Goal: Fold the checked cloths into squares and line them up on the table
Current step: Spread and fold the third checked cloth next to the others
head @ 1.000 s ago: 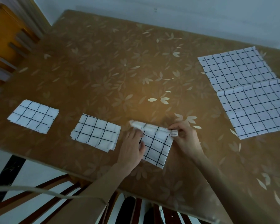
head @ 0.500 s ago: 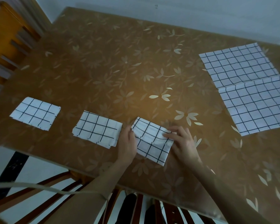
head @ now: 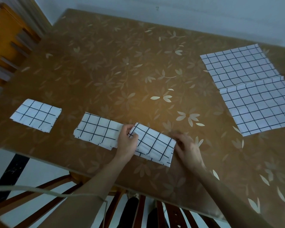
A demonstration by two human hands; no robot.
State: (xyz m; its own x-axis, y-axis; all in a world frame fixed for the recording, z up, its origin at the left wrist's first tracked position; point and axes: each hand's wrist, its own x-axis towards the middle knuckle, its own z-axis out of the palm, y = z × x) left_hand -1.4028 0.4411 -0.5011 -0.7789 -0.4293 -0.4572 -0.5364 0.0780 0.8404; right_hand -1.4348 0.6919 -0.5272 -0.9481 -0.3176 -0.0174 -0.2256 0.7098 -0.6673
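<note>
**Third cloth under both hands, near front edge**

Left hand (head: 127,142): fingers curled, pinching the upper-left corner of the third folded cloth (head: 155,145); that corner is lifted a bit off the surface (head: 122,71). Right hand (head: 187,148): at the cloth's right edge, fingers look fairly straight and spread, but motion blur there means I can't tell whether it pinches the edge or just rests against it.

Landmark = third folded cloth, lying near the front edge of the surface, tilted slightly clockwise.

- Just left of it: second folded cloth (head: 97,130). The left hand overlaps its right edge; the two cloths are touching or nearly so, can't tell which, as the hand covers the gap.
- Further left, well apart: first folded cloth (head: 36,115), flat, roughly in line with the other two.
- Up and to the right, well apart: near unfolded cloth (head: 260,106), lying flat. Far unfolded cloth (head: 238,66) sits behind it, their edges meeting or slightly overlapping.
- Below, past the front edge: dark wooden chair slats (head: 138,211) and a pale cable (head: 39,191) running across.
- Far upper left: orange wooden furniture (head: 5,46).
</note>
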